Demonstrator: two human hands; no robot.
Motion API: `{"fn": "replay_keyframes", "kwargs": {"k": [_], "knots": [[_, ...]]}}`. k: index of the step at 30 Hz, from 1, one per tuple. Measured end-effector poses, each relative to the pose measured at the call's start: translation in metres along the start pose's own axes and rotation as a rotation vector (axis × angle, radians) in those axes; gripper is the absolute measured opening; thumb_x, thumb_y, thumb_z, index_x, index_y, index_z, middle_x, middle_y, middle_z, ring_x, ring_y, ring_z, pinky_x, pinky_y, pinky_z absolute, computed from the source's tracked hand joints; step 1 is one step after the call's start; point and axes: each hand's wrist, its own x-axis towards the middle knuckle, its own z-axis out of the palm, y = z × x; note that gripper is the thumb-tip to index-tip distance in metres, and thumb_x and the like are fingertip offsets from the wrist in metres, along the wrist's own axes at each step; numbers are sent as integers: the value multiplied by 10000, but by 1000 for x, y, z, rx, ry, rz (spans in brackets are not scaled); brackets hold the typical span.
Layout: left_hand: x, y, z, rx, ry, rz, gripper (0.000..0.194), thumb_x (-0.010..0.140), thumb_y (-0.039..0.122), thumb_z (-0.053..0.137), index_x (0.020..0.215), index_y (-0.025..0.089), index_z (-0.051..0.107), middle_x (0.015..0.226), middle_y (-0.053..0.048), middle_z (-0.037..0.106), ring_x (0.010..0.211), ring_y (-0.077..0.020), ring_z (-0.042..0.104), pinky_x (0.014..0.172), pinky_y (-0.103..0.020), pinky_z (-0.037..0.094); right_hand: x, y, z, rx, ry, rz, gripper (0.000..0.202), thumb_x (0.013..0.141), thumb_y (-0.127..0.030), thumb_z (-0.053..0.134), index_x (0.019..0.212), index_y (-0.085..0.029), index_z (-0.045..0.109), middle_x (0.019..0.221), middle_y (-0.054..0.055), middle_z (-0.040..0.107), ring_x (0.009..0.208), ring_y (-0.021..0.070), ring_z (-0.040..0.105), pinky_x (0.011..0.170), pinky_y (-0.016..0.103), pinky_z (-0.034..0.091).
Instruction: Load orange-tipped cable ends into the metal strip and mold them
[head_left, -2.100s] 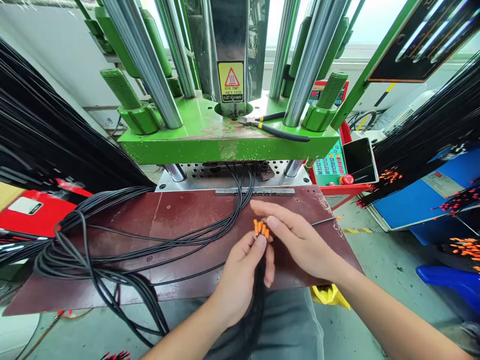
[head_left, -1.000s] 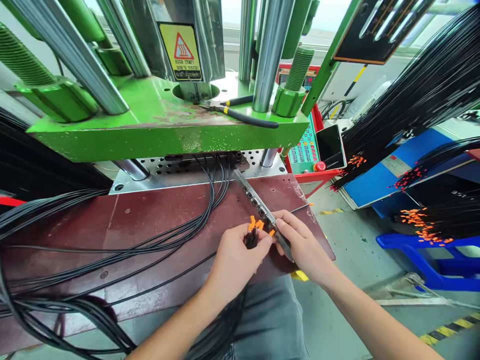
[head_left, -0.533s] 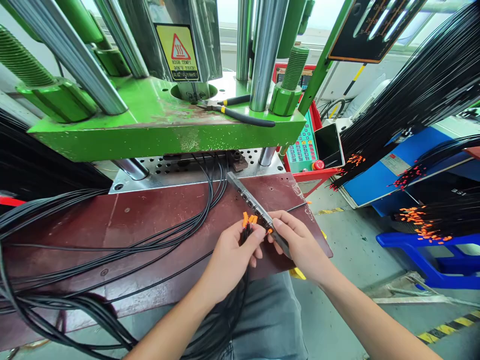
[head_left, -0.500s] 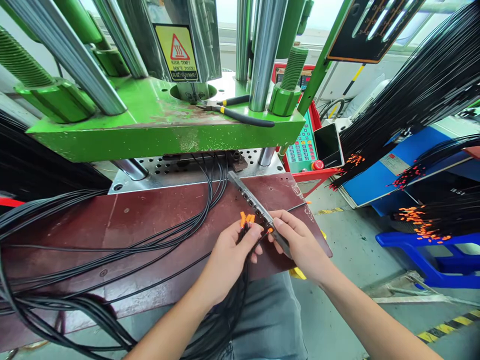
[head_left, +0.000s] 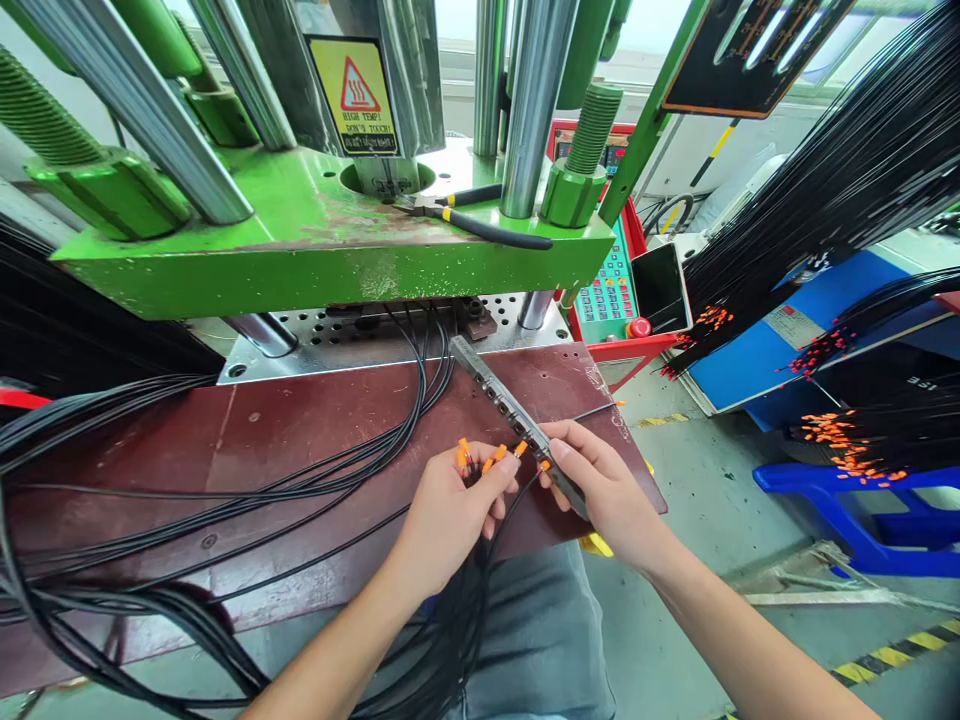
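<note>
My left hand (head_left: 465, 500) is closed on a bunch of black cables (head_left: 465, 610) whose orange ends (head_left: 491, 460) stick up between the fingers. One of those ends is pinched out toward the metal bar. My right hand (head_left: 592, 485) grips the near end of a long grey metal bar (head_left: 502, 400) with a row of slots along it. The bar slants over the table, its far end near the press plate. Beside my right fingers, one orange cable end (head_left: 544, 466) sits at a slot of the bar; its cable runs down past my left hand.
A green press (head_left: 330, 280) with a high-temperature label (head_left: 351, 95) stands ahead, and pliers (head_left: 480, 228) lie on it. More black cables (head_left: 360, 460) cross the brown table (head_left: 315, 415) into the press. At right are a control panel (head_left: 609, 290) and a blue stool (head_left: 840, 520).
My left hand has shifted slightly left, away from the bar. The orange ends in it have fanned apart, one now pointing at the bar. My right hand still holds the bar.
</note>
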Motion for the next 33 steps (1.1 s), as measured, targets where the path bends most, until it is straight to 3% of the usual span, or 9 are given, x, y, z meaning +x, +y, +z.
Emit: {"fn": "replay_keyframes", "kwargs": {"k": [4,14,19,25,30,33], "knots": [[1,2,2,60,3,-10,334,833,434,601,652,167,513,487,59,437,371,-62,368,346,-175,311,0,3,2,-48,-13,-40,336,938,-472,517,1107,-190,588,740,-10,558,589,109,471,547,235,388],[2,4,3,148,35,-4,288,832,356,563,619,188,467,519,65,426,358,-50,308,367,-204,262,-3,17,3,-199,31,-124,331,985,-438,462,1213,-220,560,806,-4,575,638,120,496,579,258,405],[3,1,4,205,83,25,259,860,373,553,693,192,471,523,67,444,378,-57,320,403,-210,252,-4,16,5,-218,25,-136,320,994,-422,451,1224,-225,557,804,-12,568,641,116,485,584,253,404],[3,-1,3,169,51,26,305,870,455,582,760,174,531,549,66,425,421,-60,307,415,-210,228,-4,15,6,-272,22,-122,306,991,-410,458,1211,-229,571,799,-19,576,629,104,484,584,238,408],[-3,2,-5,35,-54,30,309,899,451,570,951,151,626,642,43,470,572,-82,408,530,-190,356,0,10,5,-87,45,-88,331,960,-447,509,1147,-186,590,745,-17,563,587,87,467,544,215,375],[-6,3,-13,-44,-15,35,315,902,395,588,1093,152,648,709,35,506,641,-71,460,615,-171,393,1,7,2,-10,53,-51,334,944,-457,536,1122,-180,592,725,-19,564,563,75,450,524,204,352]]}}
